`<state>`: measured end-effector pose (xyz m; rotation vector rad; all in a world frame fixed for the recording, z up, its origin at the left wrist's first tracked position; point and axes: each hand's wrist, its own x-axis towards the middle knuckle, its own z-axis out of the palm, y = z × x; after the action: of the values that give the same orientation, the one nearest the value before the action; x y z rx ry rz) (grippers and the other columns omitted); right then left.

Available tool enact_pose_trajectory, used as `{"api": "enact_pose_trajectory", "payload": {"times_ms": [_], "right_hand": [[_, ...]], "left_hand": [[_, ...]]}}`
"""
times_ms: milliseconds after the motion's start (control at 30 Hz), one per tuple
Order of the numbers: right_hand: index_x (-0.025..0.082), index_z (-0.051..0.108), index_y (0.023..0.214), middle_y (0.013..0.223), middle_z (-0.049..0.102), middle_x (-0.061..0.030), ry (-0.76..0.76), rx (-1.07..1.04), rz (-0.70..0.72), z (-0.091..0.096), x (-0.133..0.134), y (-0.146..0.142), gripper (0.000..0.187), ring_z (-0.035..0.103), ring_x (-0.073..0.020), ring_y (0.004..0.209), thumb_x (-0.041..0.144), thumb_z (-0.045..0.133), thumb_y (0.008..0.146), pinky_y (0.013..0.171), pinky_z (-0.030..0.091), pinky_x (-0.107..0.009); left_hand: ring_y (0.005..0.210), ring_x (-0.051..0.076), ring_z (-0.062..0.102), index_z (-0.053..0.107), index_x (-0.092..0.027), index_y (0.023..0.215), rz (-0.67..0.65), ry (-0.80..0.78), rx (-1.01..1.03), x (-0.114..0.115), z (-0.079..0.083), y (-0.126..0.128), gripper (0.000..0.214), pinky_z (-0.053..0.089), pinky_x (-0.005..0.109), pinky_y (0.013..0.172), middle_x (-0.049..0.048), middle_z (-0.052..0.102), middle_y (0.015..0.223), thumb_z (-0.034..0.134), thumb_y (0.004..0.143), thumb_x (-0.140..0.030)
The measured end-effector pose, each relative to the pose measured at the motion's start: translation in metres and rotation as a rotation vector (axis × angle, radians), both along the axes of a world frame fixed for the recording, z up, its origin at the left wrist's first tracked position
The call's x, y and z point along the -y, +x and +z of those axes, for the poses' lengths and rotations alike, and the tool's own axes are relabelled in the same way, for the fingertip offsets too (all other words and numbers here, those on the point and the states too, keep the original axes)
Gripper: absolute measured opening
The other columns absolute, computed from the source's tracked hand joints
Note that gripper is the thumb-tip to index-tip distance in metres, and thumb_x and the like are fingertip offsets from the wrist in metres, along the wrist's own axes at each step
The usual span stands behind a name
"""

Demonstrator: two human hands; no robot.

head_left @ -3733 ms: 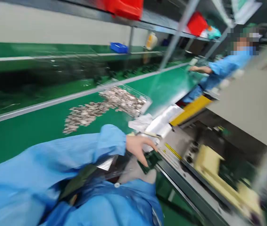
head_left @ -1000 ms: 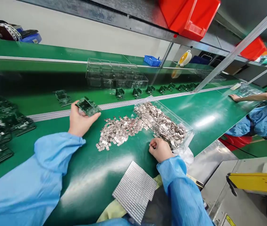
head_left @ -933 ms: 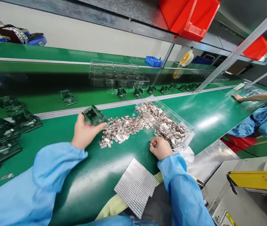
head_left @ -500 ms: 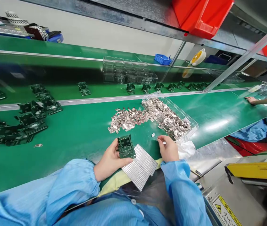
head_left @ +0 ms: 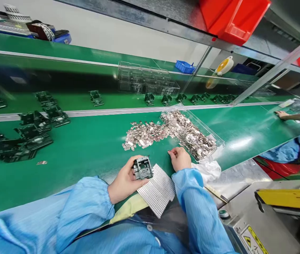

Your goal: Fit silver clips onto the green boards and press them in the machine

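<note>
My left hand (head_left: 125, 181) holds a green circuit board (head_left: 143, 168) by its edges, with my thumb along the near side. The board is tilted so that a frame-like opening faces me. My right hand (head_left: 179, 158) is closed in a pinch just above the bench, with a small metal piece mostly hidden at the fingertips. Beyond it lies a spread pile of small shiny metal pieces (head_left: 144, 135). A clear plastic tray (head_left: 220, 144), heaped with similar pieces, stands right of the pile. A ribbed silver sheet (head_left: 157, 192) lies below the board, near my body.
More circuit boards (head_left: 30, 132) are heaped at the left, and several stand along the back strip (head_left: 166, 100). Clear trays (head_left: 144, 79) stand behind. A white cloth (head_left: 209, 171) lies by my right sleeve. Another person's hand (head_left: 282, 114) rests at the far right.
My right hand has moved left, over the spot where a loose metal piece lay; that piece no longer shows on the bench. My left hand has tipped the board to a different angle.
</note>
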<state>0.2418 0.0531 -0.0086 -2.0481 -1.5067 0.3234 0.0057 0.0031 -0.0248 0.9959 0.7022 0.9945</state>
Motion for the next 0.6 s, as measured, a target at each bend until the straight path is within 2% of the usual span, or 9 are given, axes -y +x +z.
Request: {"api": "enact_pose_trajectory", "payload": {"times_ms": [67, 133, 233, 333, 467, 600], "right_hand": [[0.020, 0.061, 0.070, 0.068, 0.063, -0.0034, -0.016, -0.061, 0.060, 0.008, 0.016, -0.003, 0.012, 0.061, -0.0192, 0.064, 0.026, 0.062, 0.080, 0.063, 0.047, -0.030], [0.019, 0.064, 0.081, 0.067, 0.064, -0.0027, -0.024, -0.181, 0.144, 0.019, 0.042, -0.006, 0.014, 0.062, -0.0185, 0.061, 0.031, 0.058, 0.086, 0.060, 0.049, -0.029], [0.021, 0.069, 0.095, 0.084, 0.068, -0.0055, 0.053, -0.383, 0.313, 0.034, 0.087, -0.018, 0.017, 0.064, -0.0193, 0.074, 0.031, 0.056, 0.089, 0.064, 0.051, -0.030], [0.023, 0.071, 0.093, 0.086, 0.066, -0.0044, 0.107, -0.470, 0.386, 0.041, 0.114, -0.039, 0.014, 0.062, -0.0182, 0.079, 0.025, 0.057, 0.090, 0.068, 0.049, -0.029], [0.021, 0.070, 0.081, 0.073, 0.062, -0.0017, 0.097, -0.515, 0.355, 0.036, 0.119, -0.060, 0.011, 0.056, -0.0154, 0.066, 0.022, 0.060, 0.086, 0.059, 0.044, -0.026], [0.020, 0.070, 0.076, 0.070, 0.057, -0.0016, 0.147, -0.452, 0.354, 0.031, 0.114, -0.067, 0.011, 0.052, -0.0163, 0.067, 0.016, 0.060, 0.081, 0.059, 0.041, -0.027]], "left_hand": [[0.089, 0.014, 0.064, 0.044, -0.023, 0.121, 0.001, 0.009, 0.021, -0.002, 0.001, -0.001, 0.066, 0.052, 0.024, 0.079, 0.0023, 0.063, 0.100, 0.082, 0.066, -0.021], [0.084, 0.013, 0.064, 0.045, -0.022, 0.120, -0.008, 0.005, 0.029, -0.002, 0.004, -0.001, 0.065, 0.053, 0.023, 0.077, 0.0020, 0.063, 0.097, 0.082, 0.066, -0.021], [0.080, 0.012, 0.064, 0.047, -0.022, 0.118, -0.043, -0.025, 0.002, 0.000, 0.008, 0.000, 0.064, 0.053, 0.022, 0.074, 0.0018, 0.063, 0.098, 0.082, 0.065, -0.019], [0.073, 0.009, 0.064, 0.048, -0.021, 0.119, -0.092, -0.011, -0.064, 0.004, 0.011, 0.001, 0.061, 0.052, 0.020, 0.069, 0.0007, 0.063, 0.094, 0.079, 0.066, -0.017], [0.072, 0.010, 0.063, 0.050, -0.020, 0.119, -0.124, 0.117, -0.176, 0.009, 0.012, 0.001, 0.054, 0.052, 0.020, 0.067, 0.0004, 0.062, 0.089, 0.074, 0.071, -0.018], [0.069, 0.010, 0.062, 0.049, -0.020, 0.121, -0.167, 0.216, -0.269, 0.011, 0.013, 0.000, 0.052, 0.051, 0.020, 0.064, 0.0009, 0.062, 0.088, 0.071, 0.074, -0.021]]}}
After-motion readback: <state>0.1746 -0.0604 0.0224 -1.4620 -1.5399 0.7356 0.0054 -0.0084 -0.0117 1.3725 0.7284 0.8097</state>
